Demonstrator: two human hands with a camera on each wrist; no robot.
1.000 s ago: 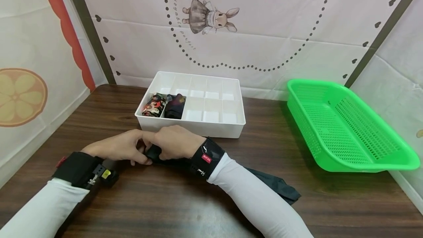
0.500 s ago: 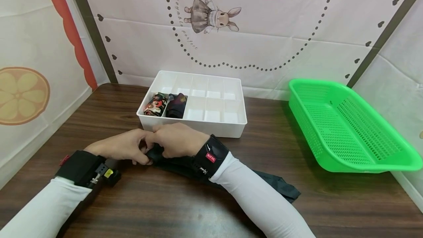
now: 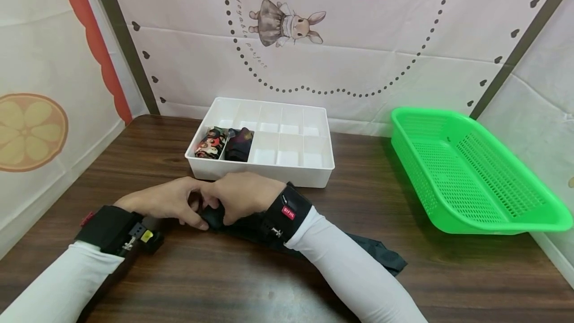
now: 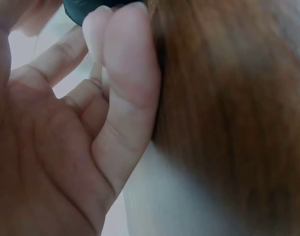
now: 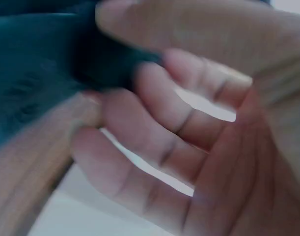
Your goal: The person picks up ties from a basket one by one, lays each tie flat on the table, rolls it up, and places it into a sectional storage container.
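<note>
From the head camera, both hands meet at the near edge of the desk (image 3: 134, 163), the left hand (image 3: 166, 203) and right hand (image 3: 244, 196) pinching the rolled end of a dark cloth (image 3: 381, 255) between curled fingers, its loose tail running back under the right forearm toward the right. Just beyond the hands stands a white divided tray (image 3: 323, 173) with two rolled bundles in its front-left compartments, and a green basket (image 3: 471, 223) sits well apart on the right. To roll well, I would judge the thumbs should keep the core tight and the edges level, feeding the tail in evenly. The left wrist view shows curled fingers (image 4: 120, 73) with a bit of the dark roll at their tips. The right wrist view, blurred, shows bent fingers (image 5: 154, 93) closed over the dark fabric.
</note>
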